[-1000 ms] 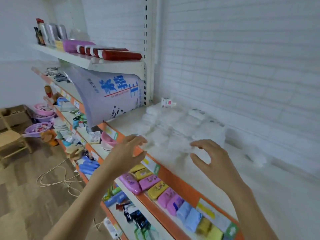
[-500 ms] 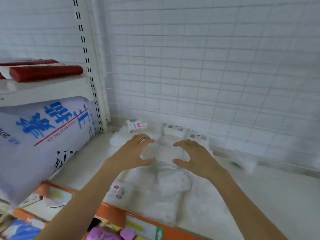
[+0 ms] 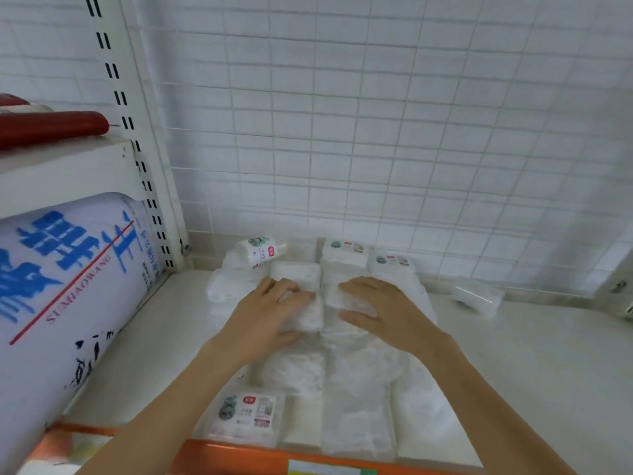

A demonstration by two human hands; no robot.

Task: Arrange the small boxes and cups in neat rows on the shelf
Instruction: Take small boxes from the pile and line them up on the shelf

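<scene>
A labelled white packet (image 3: 247, 415) lies at the shelf (image 3: 534, 365) front edge. Behind it, the left hand (image 3: 270, 317) curls round a white packet (image 3: 305, 315) in the cluster; the right hand (image 3: 383, 310) rests beside it, fingers spread flat. Farther back, a small bottle (image 3: 257, 251) lies tilted near labelled packets (image 3: 346, 250).

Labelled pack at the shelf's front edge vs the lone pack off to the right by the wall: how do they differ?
The front pack lies label-up in the group of packs at the orange shelf edge; the lone pack lies apart by the back wall, showing no clear label. Neither hand touches either one. Both are small, white and plastic-wrapped.
</scene>
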